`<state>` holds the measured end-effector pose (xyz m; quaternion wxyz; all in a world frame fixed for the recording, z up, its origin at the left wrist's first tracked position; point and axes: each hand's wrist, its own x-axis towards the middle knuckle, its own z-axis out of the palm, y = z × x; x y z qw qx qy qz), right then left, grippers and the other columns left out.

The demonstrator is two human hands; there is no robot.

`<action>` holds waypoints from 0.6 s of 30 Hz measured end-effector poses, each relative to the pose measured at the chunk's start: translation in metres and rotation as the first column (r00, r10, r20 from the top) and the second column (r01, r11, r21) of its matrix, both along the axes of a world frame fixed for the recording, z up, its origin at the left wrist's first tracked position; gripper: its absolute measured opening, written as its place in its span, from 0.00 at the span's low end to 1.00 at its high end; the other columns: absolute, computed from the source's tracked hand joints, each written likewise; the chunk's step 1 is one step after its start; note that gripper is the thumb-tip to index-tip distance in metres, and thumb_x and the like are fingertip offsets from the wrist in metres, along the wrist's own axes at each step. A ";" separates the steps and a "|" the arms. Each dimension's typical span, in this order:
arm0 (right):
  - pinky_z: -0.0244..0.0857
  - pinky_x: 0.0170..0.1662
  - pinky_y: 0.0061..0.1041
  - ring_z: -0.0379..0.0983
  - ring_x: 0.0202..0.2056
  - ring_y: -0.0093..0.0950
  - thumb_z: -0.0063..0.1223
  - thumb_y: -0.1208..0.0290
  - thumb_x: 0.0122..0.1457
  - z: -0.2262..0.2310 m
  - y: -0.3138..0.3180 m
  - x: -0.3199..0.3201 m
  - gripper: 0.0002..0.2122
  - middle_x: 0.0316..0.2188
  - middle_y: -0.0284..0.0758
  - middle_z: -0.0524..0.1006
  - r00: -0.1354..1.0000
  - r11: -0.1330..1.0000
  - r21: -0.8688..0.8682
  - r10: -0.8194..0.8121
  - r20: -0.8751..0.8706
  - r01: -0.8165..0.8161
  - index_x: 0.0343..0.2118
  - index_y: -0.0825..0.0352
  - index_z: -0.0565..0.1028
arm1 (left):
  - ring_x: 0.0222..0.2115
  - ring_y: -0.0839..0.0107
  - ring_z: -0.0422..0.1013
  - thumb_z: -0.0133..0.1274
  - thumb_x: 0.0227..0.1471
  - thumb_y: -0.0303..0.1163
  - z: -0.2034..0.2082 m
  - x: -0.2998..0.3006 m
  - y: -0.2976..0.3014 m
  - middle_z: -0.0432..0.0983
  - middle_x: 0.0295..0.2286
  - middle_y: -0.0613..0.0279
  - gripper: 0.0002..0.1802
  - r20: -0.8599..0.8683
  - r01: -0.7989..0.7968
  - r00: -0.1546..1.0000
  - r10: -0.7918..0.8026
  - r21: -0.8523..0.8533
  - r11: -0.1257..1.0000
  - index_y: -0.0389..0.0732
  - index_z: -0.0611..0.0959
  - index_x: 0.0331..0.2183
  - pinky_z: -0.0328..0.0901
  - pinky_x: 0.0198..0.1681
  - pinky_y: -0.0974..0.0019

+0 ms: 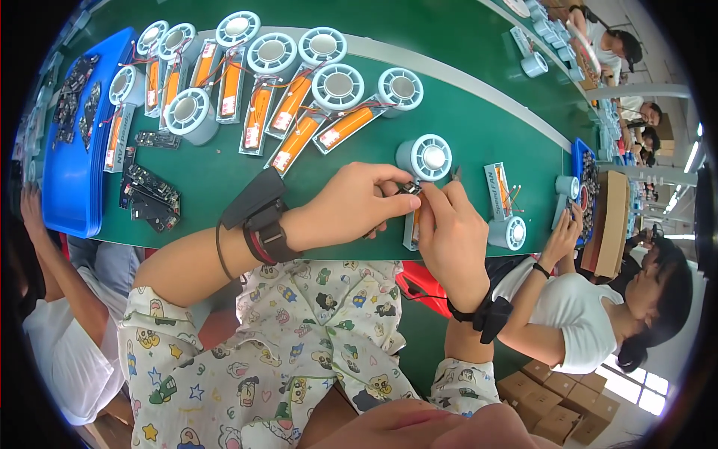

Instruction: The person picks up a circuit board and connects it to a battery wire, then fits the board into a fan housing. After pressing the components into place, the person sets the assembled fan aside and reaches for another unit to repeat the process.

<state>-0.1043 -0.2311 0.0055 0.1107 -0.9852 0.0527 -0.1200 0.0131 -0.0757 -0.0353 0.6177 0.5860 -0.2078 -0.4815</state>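
Note:
A light-blue handheld fan [424,157] lies in front of me, its round silver-centred head pointing away and its orange battery [411,221] partly showing between my hands. My left hand [359,198] pinches a small black circuit board [408,188] just below the fan's head. Close beside it, my right hand [453,232] is closed, its fingertips near the board and the fan's body. A thin dark pointed tool [457,173] sticks out past its fingers; most of that tool is hidden. Between the hands, the fan's handle is largely covered.
Several open fans with orange batteries and wires [258,112] stand at the far left. Loose circuit boards [153,196] lie beside a blue tray [71,179]. Another fan [508,230] lies to my right. Co-workers sit close on both sides; one's hand [562,233] works at the right.

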 end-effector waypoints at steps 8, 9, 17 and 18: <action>0.71 0.31 0.41 0.78 0.29 0.45 0.55 0.75 0.61 0.016 -0.009 -0.006 0.13 0.31 0.41 0.77 0.971 0.991 0.126 -0.022 -0.237 0.053 0.49 0.66 0.78 | 0.30 0.80 0.75 0.59 0.61 0.27 -0.006 0.007 -0.001 0.78 0.33 0.67 0.21 -0.156 0.019 0.987 -0.026 -0.049 0.999 0.28 0.79 0.54 0.70 0.29 0.75; 0.70 0.32 0.42 0.78 0.31 0.47 0.55 0.76 0.61 0.020 -0.011 -0.005 0.14 0.32 0.44 0.78 0.960 0.985 0.165 -0.007 -0.280 0.056 0.50 0.67 0.77 | 0.30 0.80 0.76 0.59 0.61 0.26 -0.005 0.008 -0.002 0.79 0.33 0.67 0.21 -0.200 0.002 0.980 -0.015 -0.066 0.998 0.29 0.79 0.54 0.70 0.29 0.75; 0.70 0.36 0.44 0.77 0.34 0.52 0.54 0.77 0.61 0.023 -0.017 -0.003 0.17 0.32 0.51 0.79 0.915 0.969 0.224 -0.005 -0.404 0.105 0.54 0.67 0.76 | 0.32 0.76 0.77 0.58 0.59 0.23 -0.003 -0.006 -0.006 0.79 0.36 0.62 0.22 -0.308 -0.110 0.948 0.078 -0.088 0.990 0.30 0.77 0.54 0.76 0.30 0.72; 0.70 0.36 0.44 0.76 0.33 0.52 0.53 0.78 0.61 0.021 -0.018 -0.004 0.18 0.31 0.51 0.79 0.906 0.959 0.256 0.002 -0.422 0.118 0.54 0.67 0.76 | 0.31 0.75 0.78 0.59 0.58 0.23 -0.002 -0.009 -0.007 0.78 0.36 0.60 0.22 -0.355 -0.156 0.928 0.111 -0.101 0.983 0.29 0.75 0.53 0.77 0.30 0.70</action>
